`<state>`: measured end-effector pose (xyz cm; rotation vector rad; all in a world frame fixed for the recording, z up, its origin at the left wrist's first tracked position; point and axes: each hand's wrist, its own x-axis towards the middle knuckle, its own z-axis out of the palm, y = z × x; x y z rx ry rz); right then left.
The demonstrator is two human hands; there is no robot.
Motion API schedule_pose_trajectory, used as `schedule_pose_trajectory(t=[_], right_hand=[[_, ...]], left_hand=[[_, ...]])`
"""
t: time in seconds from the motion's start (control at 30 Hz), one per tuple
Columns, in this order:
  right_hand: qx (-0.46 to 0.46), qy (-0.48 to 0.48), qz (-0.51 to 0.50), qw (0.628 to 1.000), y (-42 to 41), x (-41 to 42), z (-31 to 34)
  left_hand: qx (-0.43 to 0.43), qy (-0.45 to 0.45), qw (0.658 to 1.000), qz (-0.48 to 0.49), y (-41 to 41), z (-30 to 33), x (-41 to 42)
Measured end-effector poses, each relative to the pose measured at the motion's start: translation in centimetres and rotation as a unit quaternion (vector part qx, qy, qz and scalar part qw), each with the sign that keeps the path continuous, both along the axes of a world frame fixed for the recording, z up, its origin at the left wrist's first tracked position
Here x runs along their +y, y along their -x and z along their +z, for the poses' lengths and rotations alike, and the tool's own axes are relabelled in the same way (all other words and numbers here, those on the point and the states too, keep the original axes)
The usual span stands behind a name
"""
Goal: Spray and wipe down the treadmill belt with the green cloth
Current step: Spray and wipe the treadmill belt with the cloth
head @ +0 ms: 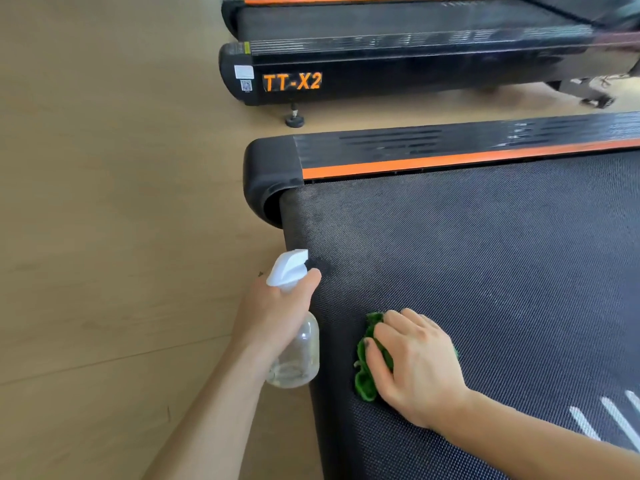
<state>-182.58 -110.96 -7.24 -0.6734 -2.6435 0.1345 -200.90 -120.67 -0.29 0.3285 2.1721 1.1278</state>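
Crumpled green cloth (365, 379) on black belt (485, 258)

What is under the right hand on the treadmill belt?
The right hand presses a crumpled green cloth onto the black treadmill belt. Only the cloth's left edge shows; the hand covers the rest.
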Motion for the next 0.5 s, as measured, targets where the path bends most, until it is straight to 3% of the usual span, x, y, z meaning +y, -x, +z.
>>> schedule_pose_trajectory(t=[0.5], right_hand=[[0.021, -0.011, 0.0, 1.0, 0.1, 0.0, -0.3]], left_hand=[[0.028, -0.031, 0.999, -0.026, -2.1, 2.2, 0.2]])
